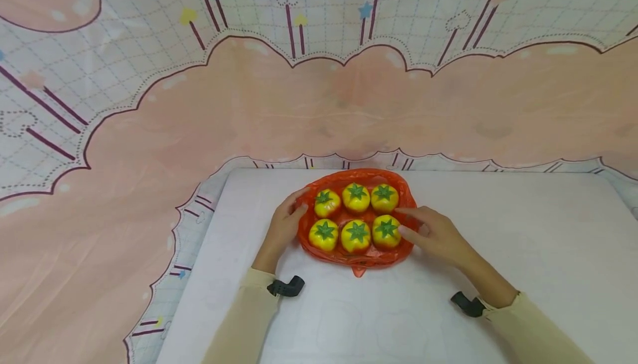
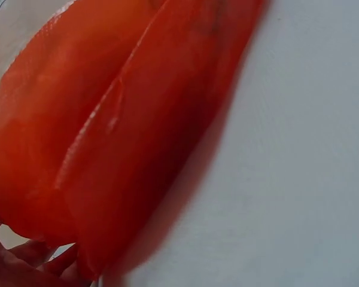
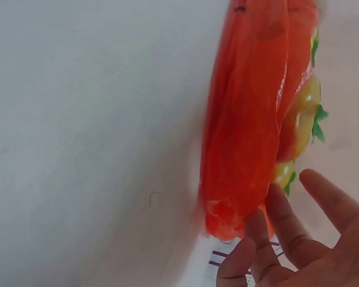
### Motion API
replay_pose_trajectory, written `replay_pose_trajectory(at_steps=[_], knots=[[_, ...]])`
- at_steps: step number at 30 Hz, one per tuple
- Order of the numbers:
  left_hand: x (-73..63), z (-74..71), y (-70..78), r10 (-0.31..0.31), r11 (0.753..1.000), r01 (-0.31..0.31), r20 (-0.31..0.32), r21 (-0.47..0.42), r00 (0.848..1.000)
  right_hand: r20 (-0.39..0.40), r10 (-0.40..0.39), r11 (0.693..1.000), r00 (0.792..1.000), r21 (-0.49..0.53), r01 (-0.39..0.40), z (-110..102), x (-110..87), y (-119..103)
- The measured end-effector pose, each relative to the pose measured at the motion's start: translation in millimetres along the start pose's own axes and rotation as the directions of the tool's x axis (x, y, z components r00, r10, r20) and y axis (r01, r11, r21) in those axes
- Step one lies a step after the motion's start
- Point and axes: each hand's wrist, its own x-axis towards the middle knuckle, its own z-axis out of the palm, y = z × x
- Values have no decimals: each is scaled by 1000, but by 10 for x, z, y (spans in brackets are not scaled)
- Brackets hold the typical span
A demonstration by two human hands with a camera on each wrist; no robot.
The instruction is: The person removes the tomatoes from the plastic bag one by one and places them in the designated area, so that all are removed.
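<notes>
In the head view, the left sleeve (image 1: 244,319) at seven o'clock and right sleeve (image 1: 535,331) at four are plain beige; the left wrist gadget (image 1: 288,287) and right wrist gadget (image 1: 467,304) are black, bent.

Round fruits (image 1: 356,236): are showing yellow-red, green star-shaped tops
Thin plastic bag (image 3: 245,137): is showing red
Flat worktop (image 1: 523,214): is showing white
Draped backdrop (image 1: 349,103): is showing pink clouds, blue grid

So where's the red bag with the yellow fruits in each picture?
Head: the red bag is just below and right of the middle, between the left hand and right hand.
Left wrist: the red bag fills much of the left half.
Right wrist: the red bag stands right of the middle, reaching the top edge.
Shared landmark: the white table.
</notes>
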Motion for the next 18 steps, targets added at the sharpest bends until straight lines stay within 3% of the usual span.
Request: replay_pose_trajectory(at_steps=[8,18], knots=[[69,-11,-95,-57,997,58,18,-43,998,8,-21,999,1000,-26,22,13,43,-1],[83,-8,-164,-63,995,67,59,-74,996,21,-41,995,999,-85,43,42,89,41]])
